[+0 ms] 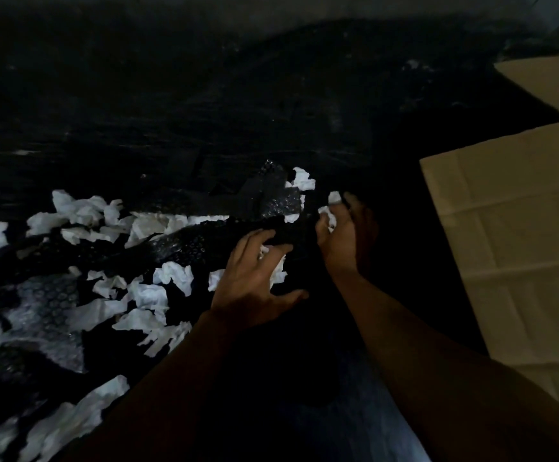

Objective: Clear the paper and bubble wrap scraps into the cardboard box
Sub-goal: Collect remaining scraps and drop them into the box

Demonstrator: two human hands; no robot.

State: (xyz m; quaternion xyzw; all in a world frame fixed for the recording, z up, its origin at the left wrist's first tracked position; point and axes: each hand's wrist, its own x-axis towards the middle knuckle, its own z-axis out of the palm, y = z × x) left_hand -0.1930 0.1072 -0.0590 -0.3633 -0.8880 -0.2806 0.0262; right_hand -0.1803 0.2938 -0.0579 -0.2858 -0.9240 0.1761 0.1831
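Observation:
Several torn white paper scraps (144,295) lie across a dark surface at the left and middle, mixed with clear bubble wrap (48,308). My left hand (254,278) reaches over the scraps, its curled fingers closing round a small white paper piece (278,271). My right hand (345,228) is a little farther out and holds small white paper bits (330,215) in its curled fingers. The cardboard box (511,248) stands at the right, close beside my right forearm.
The scene is dim. A dark plastic sheet (204,111) covers the surface up to the far edge. More paper (301,180) and bubble wrap (278,198) lie just beyond my hands. The box flap (548,81) sticks out at the upper right.

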